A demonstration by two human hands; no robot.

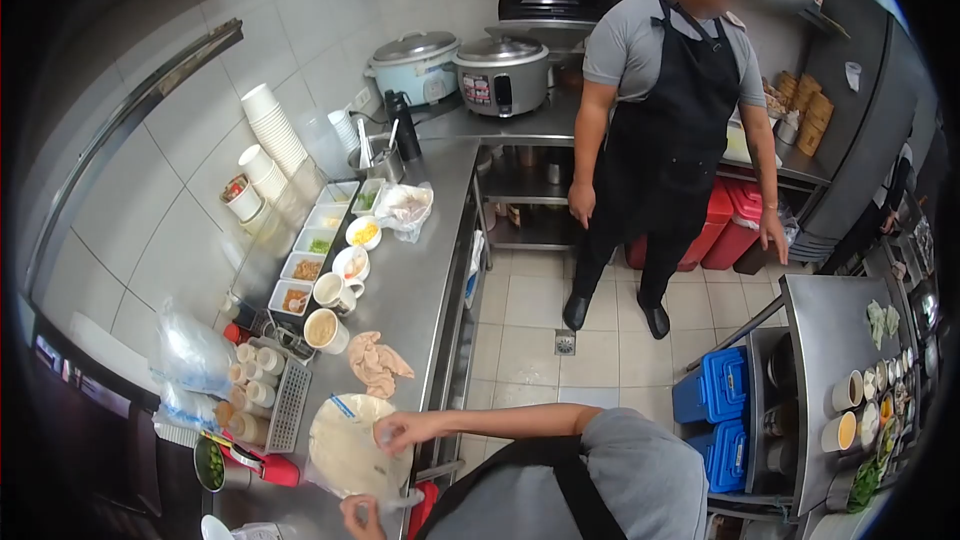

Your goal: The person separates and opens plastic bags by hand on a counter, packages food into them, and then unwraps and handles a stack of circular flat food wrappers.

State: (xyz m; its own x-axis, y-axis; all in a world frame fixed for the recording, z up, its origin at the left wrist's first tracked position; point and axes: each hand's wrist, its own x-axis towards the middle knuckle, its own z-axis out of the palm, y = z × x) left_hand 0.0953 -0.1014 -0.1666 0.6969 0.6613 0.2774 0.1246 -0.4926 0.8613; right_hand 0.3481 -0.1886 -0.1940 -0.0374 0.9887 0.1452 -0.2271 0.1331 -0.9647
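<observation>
On the steel counter lies a round, pale, flat item (345, 440) under thin clear plastic, with a blue strip near its top. My right hand (402, 432) reaches over its right side, fingers bent and pinching the plastic. Below it, my left hand (362, 518) is curled at the plastic's lower edge, thumb and fingers around the film. A crumpled peach cloth (378, 364) lies just above the round item. Beside the item is a red-handled tool (275, 470).
Sauce bottles (258, 380), a cup of tan food (325, 330) and small food trays (308, 268) line the counter. Rice cookers (500, 75) stand at the back. Another person (675, 110) in a black apron stands across the floor. Blue bins (722, 385) sit at right.
</observation>
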